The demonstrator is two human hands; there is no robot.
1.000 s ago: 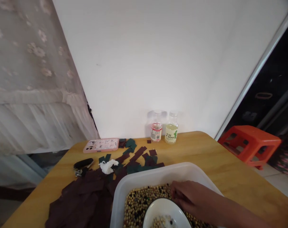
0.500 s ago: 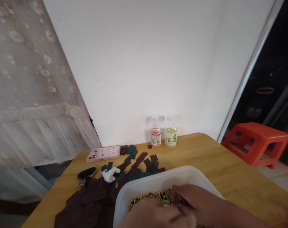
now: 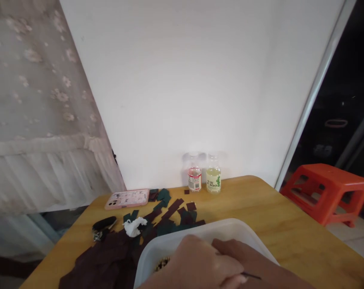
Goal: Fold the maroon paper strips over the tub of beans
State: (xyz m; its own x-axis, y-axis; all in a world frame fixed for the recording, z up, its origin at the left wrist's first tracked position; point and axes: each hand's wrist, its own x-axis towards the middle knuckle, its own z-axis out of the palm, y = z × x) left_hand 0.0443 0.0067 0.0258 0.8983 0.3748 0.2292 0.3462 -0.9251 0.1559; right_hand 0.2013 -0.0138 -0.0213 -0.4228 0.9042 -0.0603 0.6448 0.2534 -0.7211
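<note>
A white plastic tub [image 3: 152,247] sits at the near edge of the view, with small yellow and dark beads [image 3: 162,263] showing at its left inside. My left hand [image 3: 197,261] is closed above the tub and covers most of the beads. From its fingertips sticks out a thin dark sliver [image 3: 251,275], too blurred to name surely. My right hand [image 3: 242,251] is curled close behind the left one, the two touching or nearly so. Its fingertips are hidden by my left hand, so what it holds does not show.
Dark maroon and green cut pieces [image 3: 110,257] cover the left of the wooden table [image 3: 266,208]. Near them lie a crumpled white tissue [image 3: 134,226], a black key holder [image 3: 104,223] and a pink-cased phone [image 3: 128,199]. Two bottles [image 3: 213,178] stand by the wall; an orange stool [image 3: 329,188] is at right.
My left hand has risen and moved across in front of the right, now hiding most of the beads. The dark sliver has come into sight. The whole view has tilted slightly up.
</note>
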